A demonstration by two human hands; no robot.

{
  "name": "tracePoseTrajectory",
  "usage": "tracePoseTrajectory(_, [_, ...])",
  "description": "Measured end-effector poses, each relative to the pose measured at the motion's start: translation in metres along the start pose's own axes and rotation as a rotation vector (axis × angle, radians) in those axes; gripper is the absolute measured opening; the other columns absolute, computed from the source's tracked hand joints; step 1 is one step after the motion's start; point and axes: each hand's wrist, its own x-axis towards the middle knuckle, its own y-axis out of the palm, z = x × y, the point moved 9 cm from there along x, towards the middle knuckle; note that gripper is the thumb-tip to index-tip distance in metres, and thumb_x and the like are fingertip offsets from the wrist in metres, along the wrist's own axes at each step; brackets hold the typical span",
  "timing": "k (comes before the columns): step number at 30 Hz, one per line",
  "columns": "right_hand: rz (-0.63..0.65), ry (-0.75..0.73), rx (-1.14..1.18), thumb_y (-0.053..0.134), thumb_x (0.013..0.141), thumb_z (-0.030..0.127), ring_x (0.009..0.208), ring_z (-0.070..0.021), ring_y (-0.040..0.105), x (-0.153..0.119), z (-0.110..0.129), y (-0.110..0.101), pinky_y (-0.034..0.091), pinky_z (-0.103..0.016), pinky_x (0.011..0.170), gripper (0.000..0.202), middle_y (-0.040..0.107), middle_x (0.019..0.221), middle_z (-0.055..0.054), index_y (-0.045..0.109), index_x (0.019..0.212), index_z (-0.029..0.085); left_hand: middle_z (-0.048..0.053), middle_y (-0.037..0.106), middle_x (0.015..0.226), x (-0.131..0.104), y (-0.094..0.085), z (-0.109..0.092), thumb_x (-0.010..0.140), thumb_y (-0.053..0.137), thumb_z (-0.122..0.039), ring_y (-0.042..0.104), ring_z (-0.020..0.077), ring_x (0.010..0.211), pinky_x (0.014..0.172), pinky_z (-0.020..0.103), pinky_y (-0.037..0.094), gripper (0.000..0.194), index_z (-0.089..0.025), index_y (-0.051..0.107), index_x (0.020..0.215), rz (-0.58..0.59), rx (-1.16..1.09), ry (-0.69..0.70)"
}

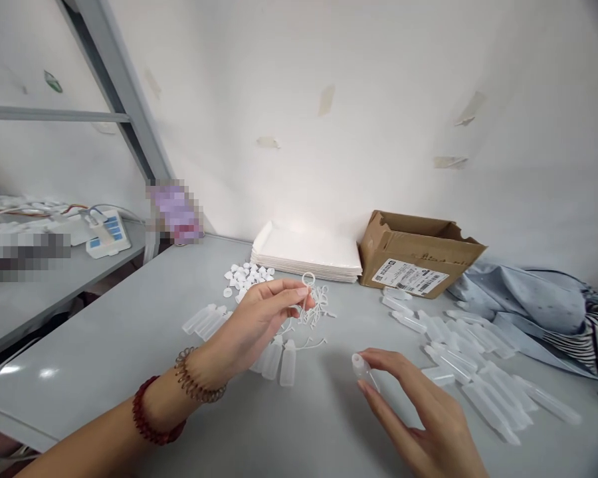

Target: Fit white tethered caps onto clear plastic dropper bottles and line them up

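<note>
A white loop and a bottle were held apart above the table.

The left hand pinched the loop low, apparently to keep its ring clear; the right hand gripped the bottle between thumb and forefinger, seemingly to leave its mouth uncovered. More loops lay just beyond the left hand and spare bottles beside the right, probably for easy reach. The held loop looked thin and round, the bottle cloudy-clear, tilted and open-necked.

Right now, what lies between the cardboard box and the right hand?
Loose translucent plastic bottles on the gray tabletop, seen in the head view.
</note>
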Motion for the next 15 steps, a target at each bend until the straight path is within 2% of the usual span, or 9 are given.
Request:
tracePoseTrajectory(4, [0.009, -0.004, -0.016, 0.053, 0.089, 0.018, 0.09, -0.0202, 0.07, -0.0001, 0.0013, -0.0002, 0.059, -0.027, 0.076, 0.024, 0.069, 0.102, -0.008, 0.052, 0.113, 0.021, 0.001, 0.061, 0.076, -0.001, -0.0002, 0.0006, 0.082, 0.063, -0.029, 0.053, 0.0152, 0.081, 0.075, 0.028, 0.037, 0.015, -0.02, 0.067, 0.072, 0.003, -0.003, -0.01])
tracePoseTrajectory(15, [-0.013, 0.024, 0.019, 0.052, 0.09, 0.018, 0.086, -0.0182, 0.07, 0.0023, 0.0009, -0.0017, 0.059, -0.025, 0.071, 0.022, 0.069, 0.097, -0.007, 0.052, 0.111, 0.021, 0.002, 0.062, 0.084, -0.0017, 0.001, 0.0059, 0.082, 0.064, -0.03, 0.053, 0.0158, 0.085, 0.076, 0.028, 0.039, 0.013, -0.021, 0.068, 0.074, 0.017, -0.011, -0.051])
